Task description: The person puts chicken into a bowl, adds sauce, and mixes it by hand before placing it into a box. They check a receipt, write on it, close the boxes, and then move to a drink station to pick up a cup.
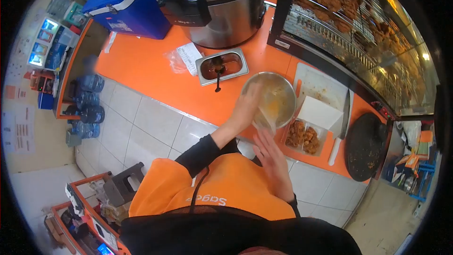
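Note:
A round metal bowl (286,86) stands near the front edge of the orange counter, with yellowish residue on its inside. My left hand (246,105) reaches over the bowl's left rim, its fingers blurred. Just below the rim is my right hand (272,157), fingers stretched out toward the bowl. Between the two hands, thin clear plastic (265,119) hangs over the near rim; whether either hand grips it, I cannot tell. Right of the bowl sits an open white box (323,113) with pieces of brown fried chicken (302,137) inside.
A metal pan of red sauce (231,66) with a dark-handled spoon stands left of the bowl. Behind are a large cooker (231,14) and a blue cooler (127,12). A knife (335,151), cutting board (314,82) and black round board (365,146) lie right, below a glass display case (358,28).

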`<state>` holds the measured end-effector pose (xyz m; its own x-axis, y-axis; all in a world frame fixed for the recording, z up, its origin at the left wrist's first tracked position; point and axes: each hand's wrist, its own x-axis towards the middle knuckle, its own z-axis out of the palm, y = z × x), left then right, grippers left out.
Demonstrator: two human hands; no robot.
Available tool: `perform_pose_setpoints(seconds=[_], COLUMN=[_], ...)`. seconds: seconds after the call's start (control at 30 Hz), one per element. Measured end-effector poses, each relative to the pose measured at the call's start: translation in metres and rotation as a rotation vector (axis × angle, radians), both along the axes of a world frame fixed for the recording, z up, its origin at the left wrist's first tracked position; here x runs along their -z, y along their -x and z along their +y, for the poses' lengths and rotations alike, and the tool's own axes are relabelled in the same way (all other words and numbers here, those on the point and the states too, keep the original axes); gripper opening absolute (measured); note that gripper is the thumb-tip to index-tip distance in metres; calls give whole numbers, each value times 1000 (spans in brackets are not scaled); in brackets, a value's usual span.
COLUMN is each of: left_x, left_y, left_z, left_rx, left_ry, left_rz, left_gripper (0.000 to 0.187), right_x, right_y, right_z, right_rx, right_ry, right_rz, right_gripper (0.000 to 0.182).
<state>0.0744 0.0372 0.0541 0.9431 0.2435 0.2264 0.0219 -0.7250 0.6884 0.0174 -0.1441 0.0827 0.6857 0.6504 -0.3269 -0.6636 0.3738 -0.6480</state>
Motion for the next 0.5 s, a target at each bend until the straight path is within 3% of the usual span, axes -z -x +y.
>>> perform_pose_setpoints(seconds=[0.1,0.13,0.2,0.3,0.37,0.43,0.5], left_x=[-14,-6,13,23,22,37,48], left_y=[36,47,67,82,83,84,85], left_z=[-14,-15,-15,-4,8,16,24], left_rx=[182,225,302,401,455,470,513], left_ry=[-94,-114,-141,-200,-284,-306,-335], left_rz=[136,29,-158,-382,-497,-520,-513], left_gripper=[58,48,35,25,20,21,24], right_x=[-24,-13,-57,-95,-92,-56,-9], right_y=[-19,-35,-72,-116,-142,-162,-176], right_z=[-37,-48,-24,54,129,216,294], right_rx=[-66,-17,32,-36,-268,-420,-558], right_ry=[331,488,587,557,485,404,619], right_rz=[-190,-406,-628,-938,-1101,-1246,-1468], right_gripper=[59,53,40,33,29,27,31])
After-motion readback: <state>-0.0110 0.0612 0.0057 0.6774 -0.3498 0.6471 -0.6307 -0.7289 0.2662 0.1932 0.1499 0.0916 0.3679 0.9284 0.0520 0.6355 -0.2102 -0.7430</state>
